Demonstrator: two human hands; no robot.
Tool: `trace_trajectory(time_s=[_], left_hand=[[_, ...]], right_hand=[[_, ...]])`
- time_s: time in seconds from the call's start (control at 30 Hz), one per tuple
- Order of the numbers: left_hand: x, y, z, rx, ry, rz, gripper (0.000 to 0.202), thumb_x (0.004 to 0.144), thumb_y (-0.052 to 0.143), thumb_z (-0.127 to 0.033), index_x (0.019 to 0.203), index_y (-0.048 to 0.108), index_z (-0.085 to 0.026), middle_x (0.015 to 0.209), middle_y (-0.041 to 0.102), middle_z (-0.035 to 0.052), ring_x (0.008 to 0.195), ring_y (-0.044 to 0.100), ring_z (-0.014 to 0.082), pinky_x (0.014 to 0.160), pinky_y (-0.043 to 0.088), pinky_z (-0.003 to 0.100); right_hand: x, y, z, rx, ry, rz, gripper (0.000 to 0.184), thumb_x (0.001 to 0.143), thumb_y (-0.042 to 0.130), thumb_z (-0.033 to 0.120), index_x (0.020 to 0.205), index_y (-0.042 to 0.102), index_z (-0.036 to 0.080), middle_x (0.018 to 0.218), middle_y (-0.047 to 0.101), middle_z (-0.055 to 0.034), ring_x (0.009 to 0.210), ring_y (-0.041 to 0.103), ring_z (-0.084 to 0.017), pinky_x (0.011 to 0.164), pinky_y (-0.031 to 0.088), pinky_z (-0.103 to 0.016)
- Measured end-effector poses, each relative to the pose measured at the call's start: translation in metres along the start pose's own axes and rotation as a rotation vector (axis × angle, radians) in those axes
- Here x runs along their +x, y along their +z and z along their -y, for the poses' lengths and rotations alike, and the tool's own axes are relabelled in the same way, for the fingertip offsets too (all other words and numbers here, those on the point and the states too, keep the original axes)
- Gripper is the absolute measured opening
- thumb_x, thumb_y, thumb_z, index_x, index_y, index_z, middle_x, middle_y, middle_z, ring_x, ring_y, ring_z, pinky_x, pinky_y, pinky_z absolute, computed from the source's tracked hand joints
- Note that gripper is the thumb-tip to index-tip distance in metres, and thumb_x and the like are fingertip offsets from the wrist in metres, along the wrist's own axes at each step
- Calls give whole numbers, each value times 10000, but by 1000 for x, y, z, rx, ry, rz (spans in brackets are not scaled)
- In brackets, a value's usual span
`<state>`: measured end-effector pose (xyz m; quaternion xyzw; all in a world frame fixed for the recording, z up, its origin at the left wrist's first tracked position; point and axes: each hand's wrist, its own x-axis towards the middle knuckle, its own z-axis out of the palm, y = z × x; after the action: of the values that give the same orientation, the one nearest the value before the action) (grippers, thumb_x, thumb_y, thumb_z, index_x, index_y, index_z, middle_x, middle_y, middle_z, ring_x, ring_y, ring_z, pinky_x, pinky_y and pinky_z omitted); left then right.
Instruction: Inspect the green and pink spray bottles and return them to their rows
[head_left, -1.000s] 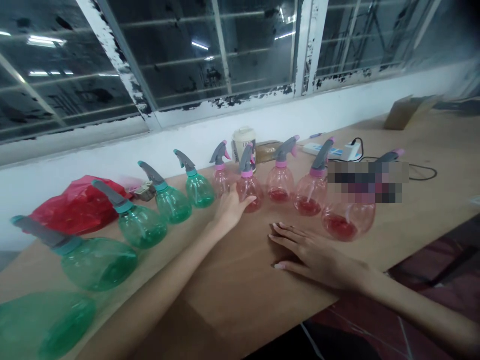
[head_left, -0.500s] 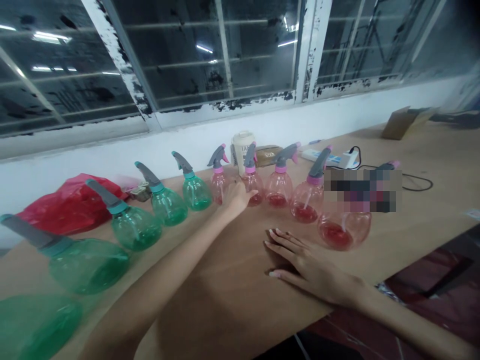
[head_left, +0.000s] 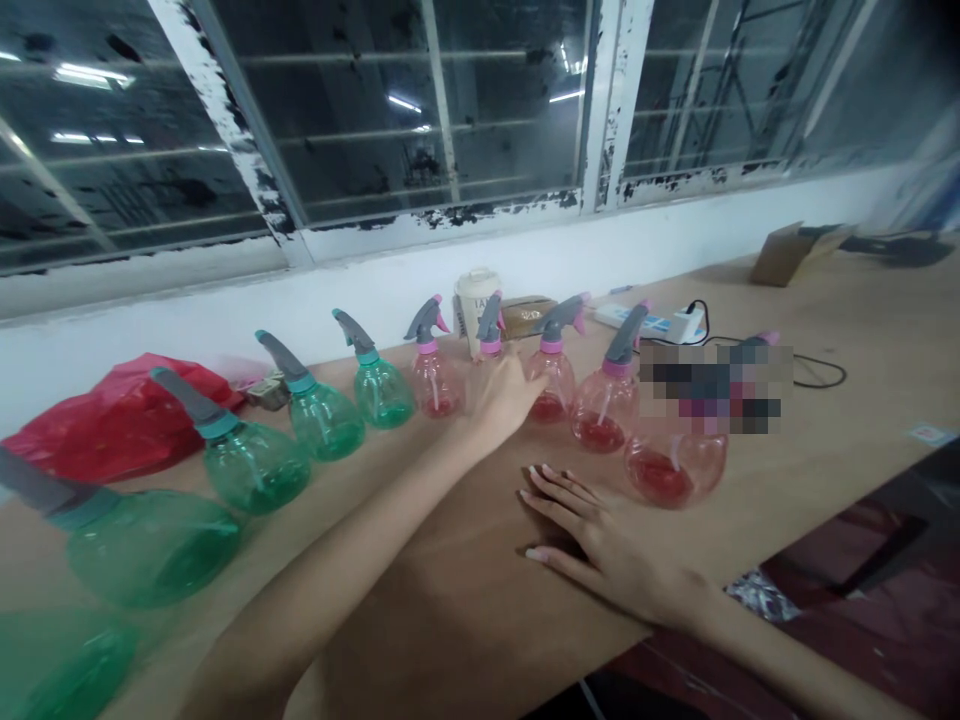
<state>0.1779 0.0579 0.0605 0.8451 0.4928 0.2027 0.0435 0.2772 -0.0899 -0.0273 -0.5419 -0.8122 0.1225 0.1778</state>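
Note:
My left hand reaches across the table in front of a pink spray bottle, hiding most of its body. Its thumb sticks out toward another pink spray bottle; the other fingertips are partly hidden, and I cannot tell whether they touch plastic. Nothing is seen held in it. My right hand lies flat on the table with fingers spread, below a pink spray bottle holding red liquid. Left of my left hand stand another pink spray bottle and a green spray bottle.
The curved row continues left with several green spray bottles. A red plastic bag lies behind them. At the back are a white tub, a brown packet, a power strip with a cable, and a cardboard box.
My left hand has moved right along the pink bottles, from in front of the leftmost ones to the second and third. My right hand stays flat. The view has shifted slightly.

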Motion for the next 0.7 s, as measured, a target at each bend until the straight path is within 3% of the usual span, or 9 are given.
trace_trajectory(time_s=[0.13,0.27,0.5,0.7], left_hand=[[21,16,-14,-19,-28,28,707,792,508,-662,1274,498,-146,1056,684,159,971,635,324,793,456,396],[24,24,-21,-12,-59,46,685,769,541,-666,1164,574,-108,1005,691,184,962,637,341,815,449,415],[24,27,-13,23,-105,78,697,744,542,-692,1128,603,-113,999,694,201,967,643,359,793,471,420],[26,26,-7,45,-112,96,695,719,504,-746,979,682,-127,955,706,205,926,651,363,770,479,436]], right_hand=[[0,-2,1,-3,10,9,637,891,404,562,1394,399,171,1490,308,-90,1393,233,-244,1135,231,-470],[0,-3,1,9,3,5,634,894,404,556,1390,405,161,1485,313,-102,1391,234,-249,1130,238,-476],[0,-1,0,35,6,-12,626,887,431,545,1389,406,172,1485,313,-100,1390,238,-254,1130,234,-486],[-1,0,-1,47,6,-34,622,875,462,539,1382,419,181,1473,336,-103,1380,266,-258,1124,252,-488]])
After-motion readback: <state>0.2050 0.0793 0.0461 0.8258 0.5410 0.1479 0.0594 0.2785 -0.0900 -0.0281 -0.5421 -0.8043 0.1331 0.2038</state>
